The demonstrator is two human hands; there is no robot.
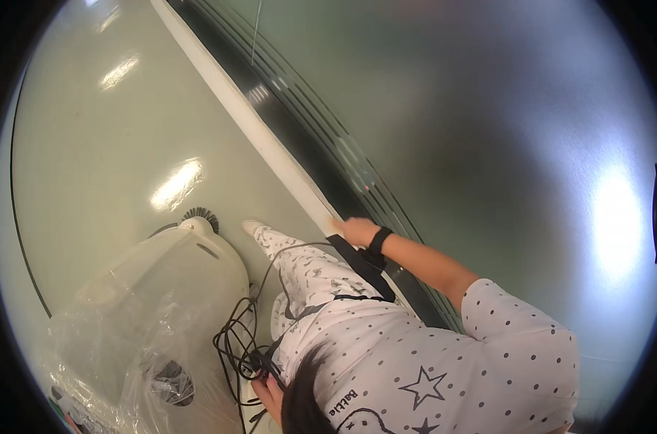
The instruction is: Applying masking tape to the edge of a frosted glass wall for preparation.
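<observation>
My right hand (356, 232), with a black band (380, 241) on its wrist, is at the long white ledge (241, 122). Its fingers curl and blur at the tips, so whether they grip anything is unclear. A black strap (369, 271) hangs just below that hand, across the patterned trousers (312, 268). Down at the bottom, my left hand (268, 393) is closed on a bundle of black cable (244, 347). Loops of the cable spread to its left, and one thin strand runs up to the strap near my right hand. Hair covers part of the left forearm.
A pale floor-cleaning machine (225, 260) with a round bristle brush (202, 217) stands at left, partly under clear plastic sheeting (160, 325). Beyond the ledge run a dark strip (301, 146) and a large glossy panel (469, 163). Shiny floor (117, 135) extends ahead.
</observation>
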